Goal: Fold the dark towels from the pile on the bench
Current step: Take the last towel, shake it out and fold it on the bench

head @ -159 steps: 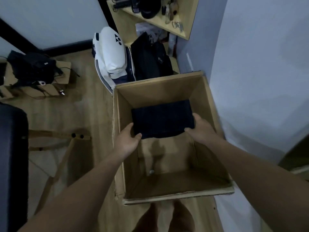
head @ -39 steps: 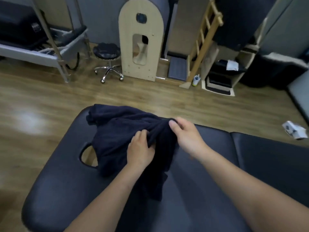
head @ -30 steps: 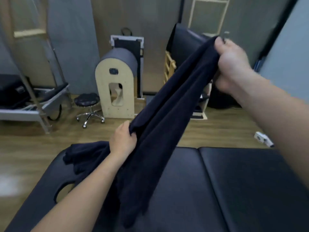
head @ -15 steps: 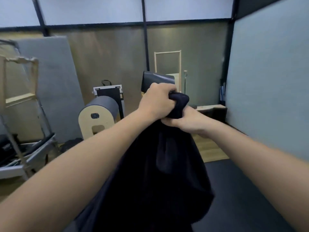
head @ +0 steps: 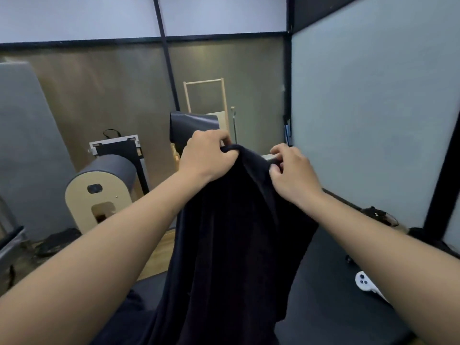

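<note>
Left hand (head: 204, 158), right hand (head: 291, 175), seemingly pinching towel (head: 236, 245)

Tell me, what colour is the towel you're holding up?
Very dark navy, almost black: the towel, plain in the head view.

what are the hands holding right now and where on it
Both hold a dark navy cloth towel by its top edge: the left hand grips the bunched edge, the right hand pinches it close beside; the rest hangs down.
</note>
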A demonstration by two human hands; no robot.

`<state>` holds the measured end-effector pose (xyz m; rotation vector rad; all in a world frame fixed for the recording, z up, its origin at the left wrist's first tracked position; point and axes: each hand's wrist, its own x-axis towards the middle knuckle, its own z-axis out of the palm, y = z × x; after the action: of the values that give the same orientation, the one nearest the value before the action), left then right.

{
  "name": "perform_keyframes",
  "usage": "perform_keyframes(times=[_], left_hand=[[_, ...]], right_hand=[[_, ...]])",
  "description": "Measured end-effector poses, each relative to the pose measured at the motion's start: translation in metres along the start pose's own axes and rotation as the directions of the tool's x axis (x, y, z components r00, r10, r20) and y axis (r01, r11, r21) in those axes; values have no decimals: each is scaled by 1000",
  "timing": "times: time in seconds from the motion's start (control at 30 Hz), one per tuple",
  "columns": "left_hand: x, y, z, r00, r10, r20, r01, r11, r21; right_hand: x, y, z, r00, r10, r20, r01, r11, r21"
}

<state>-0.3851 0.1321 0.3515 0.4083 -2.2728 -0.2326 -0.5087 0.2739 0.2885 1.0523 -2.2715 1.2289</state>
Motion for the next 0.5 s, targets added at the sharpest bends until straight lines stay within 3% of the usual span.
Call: perform_keyframes(times=[0.03, 0.1, 0.2, 0.33, 0.5], left_hand=[[1, -1, 6, 1000, -23, 1, 23, 1000, -14], [3, -1, 19, 998, -55, 24, 56, 996, -67], [4, -7, 37, 995, -38, 89, 50, 991, -128], [-7, -71, 47, 994, -45, 96, 49, 998, -42], [-49, -206, 69, 910, -323, 259, 300, 946, 123]], right_hand=[[-4, -1, 5, 995, -96, -40, 96, 995, -3], [-11, -10, 18, 978, -207, 35, 209, 977, -45], [-7, -6, 45, 969, -139, 206, 173, 972, -157], [14, 39, 63, 963, 1, 271, 81, 954, -290], [48, 65, 118, 916, 98, 388, 7, 966, -259]])
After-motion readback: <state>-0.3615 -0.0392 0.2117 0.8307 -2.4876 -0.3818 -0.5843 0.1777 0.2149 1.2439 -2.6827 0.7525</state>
